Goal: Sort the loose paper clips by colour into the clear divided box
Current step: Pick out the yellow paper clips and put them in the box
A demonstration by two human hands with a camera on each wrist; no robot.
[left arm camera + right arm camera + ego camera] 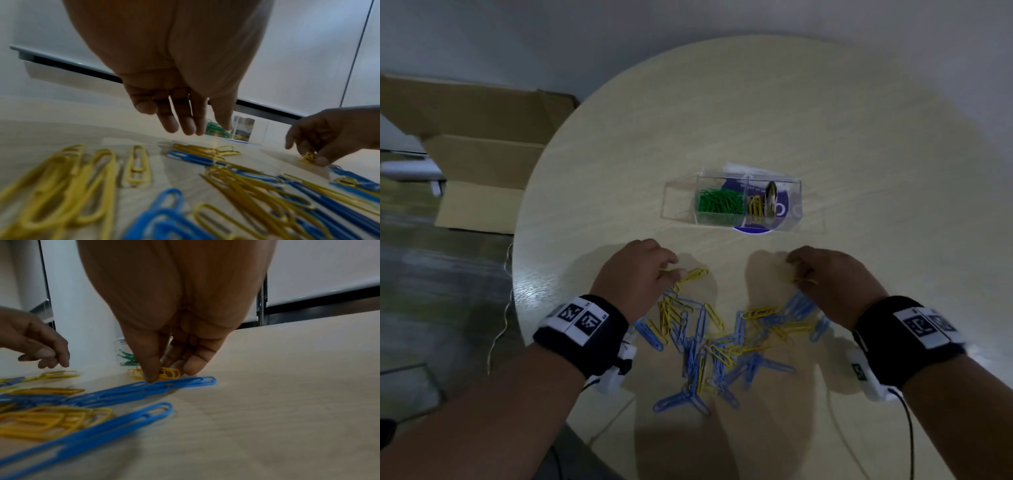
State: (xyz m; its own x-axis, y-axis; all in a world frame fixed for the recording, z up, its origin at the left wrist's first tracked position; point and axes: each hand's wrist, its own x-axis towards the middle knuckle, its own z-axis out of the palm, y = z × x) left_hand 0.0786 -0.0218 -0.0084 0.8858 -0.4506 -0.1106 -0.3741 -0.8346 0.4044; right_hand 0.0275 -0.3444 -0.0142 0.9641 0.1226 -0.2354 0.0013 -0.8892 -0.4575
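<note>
- Loose paper clips (717, 346): blue and yellow mixed, scattered in a tangle on the round table (859, 137), at about 6 o'clock from the table's middle, near the edge closest to the person.
- Clear divided box (748, 200): stands near the table's middle, at 12 o'clock from the pile and well apart from it. Left compartment holds green clips (719, 204); the next compartment holds a few yellow clips (755, 205). A clear lid panel (678, 202) lies open at the box's 9 o'clock side.
- Right hand (828, 277): at 2 o'clock from the pile, fingertips down at the table. Thumb and fingers close in a pinch on a small bunch of yellow clips (164, 373); the right wrist view shows the bunch between them, just beyond a blue clip (185, 382).
- Left hand (635, 274): at 10 o'clock from the pile. In the left wrist view the fingers (170, 120) hang loosely extended above the table and grip nothing. A pair of yellow clips (693, 274) lies on the table just past the fingertips; touching or not, cannot tell.
- Both wrists carry black bands with white marker tags (580, 317).
- Off the table at 10 o'clock: an opened cardboard box (482, 161) on the floor.
</note>
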